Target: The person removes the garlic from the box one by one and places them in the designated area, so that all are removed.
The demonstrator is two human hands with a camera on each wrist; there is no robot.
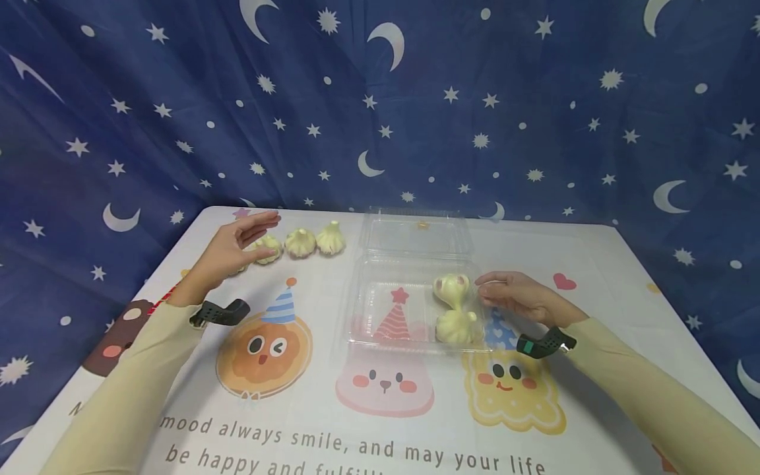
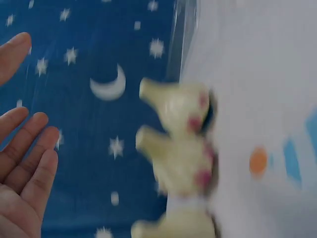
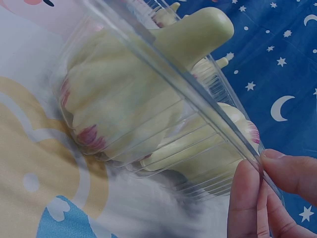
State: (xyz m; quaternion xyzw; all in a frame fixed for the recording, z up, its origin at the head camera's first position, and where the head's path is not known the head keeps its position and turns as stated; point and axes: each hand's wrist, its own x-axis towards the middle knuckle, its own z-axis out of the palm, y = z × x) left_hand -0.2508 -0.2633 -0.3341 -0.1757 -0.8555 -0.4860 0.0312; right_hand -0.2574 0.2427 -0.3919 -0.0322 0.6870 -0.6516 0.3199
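My right hand (image 1: pixel 516 297) is at the right edge of a clear plastic box (image 1: pixel 363 290). In the right wrist view, thumb and fingers (image 3: pixel 292 171) pinch the box's rim. Two garlic bulbs (image 1: pixel 454 328) sit in the right side of the box, one behind the other. The box's hinged lid (image 1: pixel 386 234) lies folded back toward the curtain. My left hand (image 1: pixel 222 254) hovers by a row of several garlic bulbs (image 1: pixel 299 243) at the table's back left, fingers extended, holding nothing. It partly hides the leftmost bulbs, while the left wrist view shows bulbs (image 2: pixel 185 163) apart from the fingers.
A white tablecloth (image 1: pixel 285 415) with printed cartoon figures and lettering covers the table. Behind it hangs a blue curtain (image 1: pixel 427 132) with moons and stars, close to the back edge and the open lid. The row of bulbs stands left of the box.
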